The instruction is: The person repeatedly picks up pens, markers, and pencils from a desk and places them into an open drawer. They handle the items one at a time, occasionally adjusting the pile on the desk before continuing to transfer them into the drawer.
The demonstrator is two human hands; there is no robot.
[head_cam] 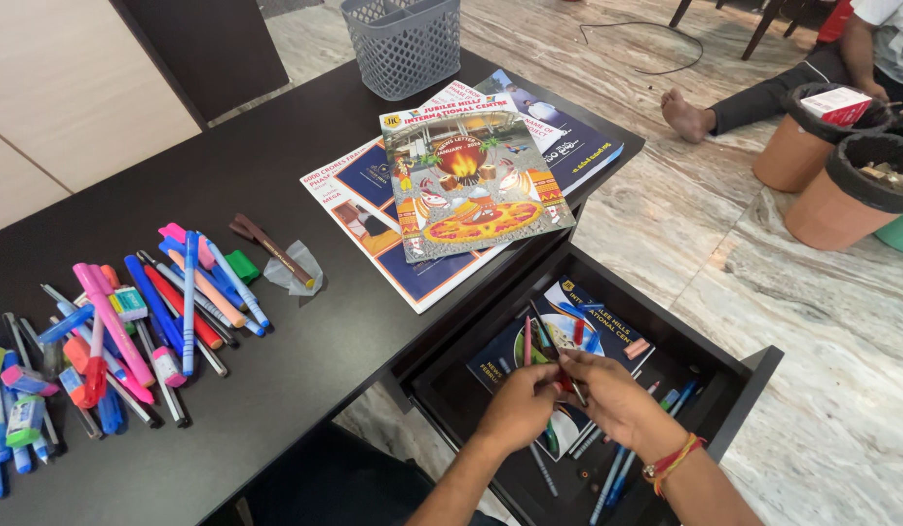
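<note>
My left hand point(518, 404) and my right hand point(612, 397) are both inside an open black drawer point(753, 375), fingers closed together around a small bunch of pens point(547, 346) held upright over booklets lying in the drawer. More loose pens point(617, 468) lie on the drawer's floor beneath my wrists. My right wrist wears red and yellow thread bands. On the black desk point(305, 360) to the left lies a spread of several pens, markers and erasers point(130, 321).
A stack of colourful magazines point(471, 185) sits on the desk near the drawer, with a grey mesh basket point(403, 44) behind it. Another person's leg and bare foot point(690, 112) rest on the marble floor beside two brown bins point(841, 195) with black liners.
</note>
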